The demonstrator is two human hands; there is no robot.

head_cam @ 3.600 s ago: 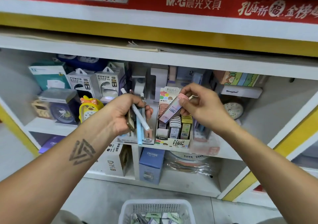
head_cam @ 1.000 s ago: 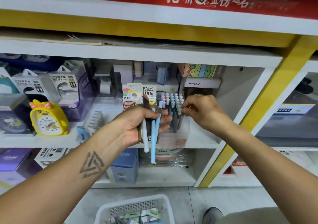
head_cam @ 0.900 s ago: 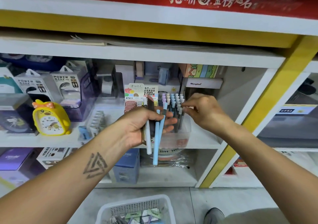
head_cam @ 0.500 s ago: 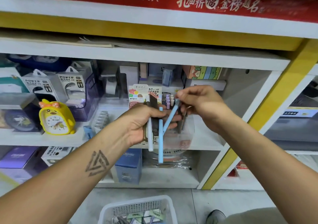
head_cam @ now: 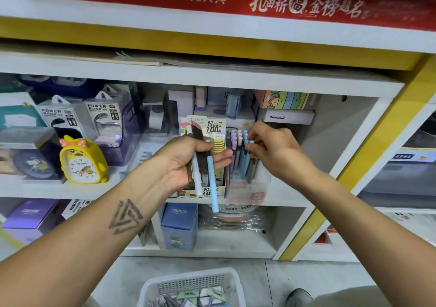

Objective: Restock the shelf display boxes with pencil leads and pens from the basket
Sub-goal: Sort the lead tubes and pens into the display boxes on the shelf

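My left hand [head_cam: 188, 162] grips a small bundle of pens [head_cam: 211, 184]: a white one, a dark brown one and a light blue one that hangs lowest. It is in front of the pencil lead display box [head_cam: 207, 191] on the middle shelf. My right hand [head_cam: 273, 151] pinches the top of a light blue pen [head_cam: 249, 145] standing among the pastel pens in the clear pen display box [head_cam: 247, 188] just right of the lead box. The white basket [head_cam: 191, 288] with more lead packs and pens sits on the floor below.
A yellow duck clock [head_cam: 82, 162] and power bank packs [head_cam: 101, 120] fill the shelf to the left. A blue box [head_cam: 179, 226] and wrapped goods lie on the lower shelf. A yellow post [head_cam: 368, 155] bounds the bay on the right. A shoe [head_cam: 298, 297] is beside the basket.
My right hand drew a light blue pen from the bundle in my left hand and carried it right and down into the clear pen box. The left hand kept its place.
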